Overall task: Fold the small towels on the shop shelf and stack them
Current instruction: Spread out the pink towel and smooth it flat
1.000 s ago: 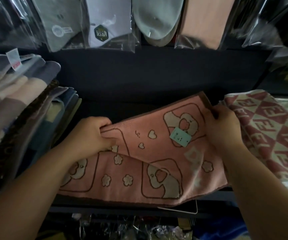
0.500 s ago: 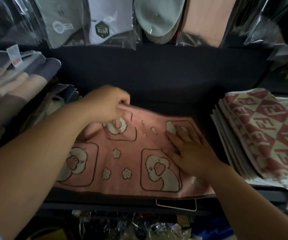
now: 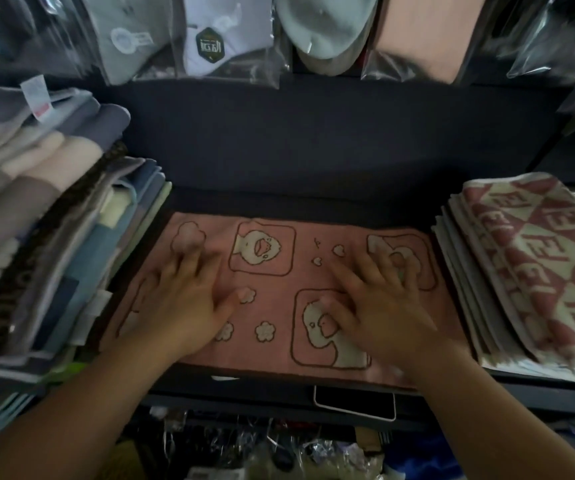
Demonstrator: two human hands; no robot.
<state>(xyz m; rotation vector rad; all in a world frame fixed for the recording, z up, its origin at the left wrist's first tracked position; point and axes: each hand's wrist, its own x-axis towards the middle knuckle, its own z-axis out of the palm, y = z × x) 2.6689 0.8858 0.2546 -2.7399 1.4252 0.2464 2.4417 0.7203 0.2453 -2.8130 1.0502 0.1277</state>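
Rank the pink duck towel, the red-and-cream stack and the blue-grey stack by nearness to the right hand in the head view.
1. pink duck towel: under the right hand, touching it.
2. red-and-cream stack: on its right, apart.
3. blue-grey stack: far left, past the left hand.

Fingertips point(image 3: 191, 260) of left hand point(image 3: 183, 306) and right hand point(image 3: 381, 310) in motion blur

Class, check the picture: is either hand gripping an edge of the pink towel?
No, the left hand and right hand both press flat on the pink towel, fingers straight.
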